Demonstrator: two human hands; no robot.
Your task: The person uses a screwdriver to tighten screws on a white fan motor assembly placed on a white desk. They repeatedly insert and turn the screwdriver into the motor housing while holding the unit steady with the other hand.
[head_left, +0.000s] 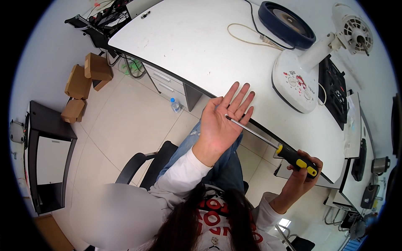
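My left hand (220,127) is held palm up with its fingers stretched out, by the table's front edge. A screwdriver (255,131) with a long metal shaft and a black and yellow handle is gripped in my right hand (299,175); its tip touches or nearly touches my left palm, and I cannot tell which. Beyond my hands, a white fan (293,90) with a slim neck and a small head stands on the white table (188,46), its grille turned partly toward me.
On the table lie a dark blue round object (266,16), cables (232,31) and a black case (335,104). A chair armrest (130,165) is below left. Cardboard boxes (77,81), a bottle (175,105) and a dark cabinet (52,117) stand on the floor. Another desk (356,184) is at right.
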